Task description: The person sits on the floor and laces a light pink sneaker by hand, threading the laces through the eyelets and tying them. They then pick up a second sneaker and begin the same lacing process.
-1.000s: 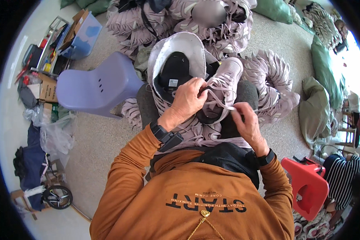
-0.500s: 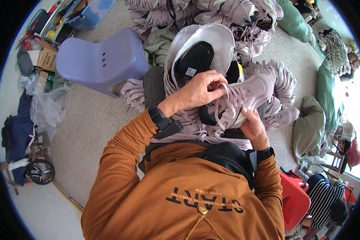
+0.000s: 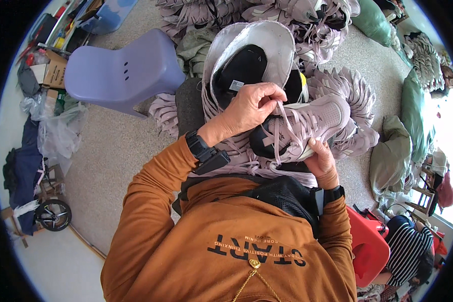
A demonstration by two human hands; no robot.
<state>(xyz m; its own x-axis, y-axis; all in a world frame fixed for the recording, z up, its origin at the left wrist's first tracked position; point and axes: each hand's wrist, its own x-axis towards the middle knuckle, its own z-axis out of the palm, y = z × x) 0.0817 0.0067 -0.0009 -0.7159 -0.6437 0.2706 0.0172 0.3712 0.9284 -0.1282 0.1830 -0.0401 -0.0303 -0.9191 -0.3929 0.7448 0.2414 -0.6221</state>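
Observation:
A pale pink sneaker [image 3: 319, 117] with a black lining lies tilted in front of me, its toe pointing to the far right. My left hand [image 3: 251, 106] pinches a pink shoelace [image 3: 282, 113] between thumb and fingers, just over the shoe's collar. The lace runs taut from those fingertips to the eyelets, and other loops hang loose over the tongue. Gripping the near side of the sole is my right hand [image 3: 321, 160], thumb along the edge and fingers hidden underneath. Behind my left hand, a white open container [image 3: 282, 48] holds a dark piece [image 3: 246, 65] with a small white label.
Bundled pink sneakers [image 3: 345, 88] curve round the right side, with more stacks [image 3: 201, 15] at the back. A purple plastic stool [image 3: 121, 65] stands to the left. Green sacks [image 3: 415, 121] lie at the right. Near a red chair [image 3: 370, 246], another person in stripes [image 3: 407, 249] sits.
My left hand has drawn slightly up and away from the shoe, pulling the lace straighter. The right hand keeps its grip on the sneaker. The whole view has shifted a little.

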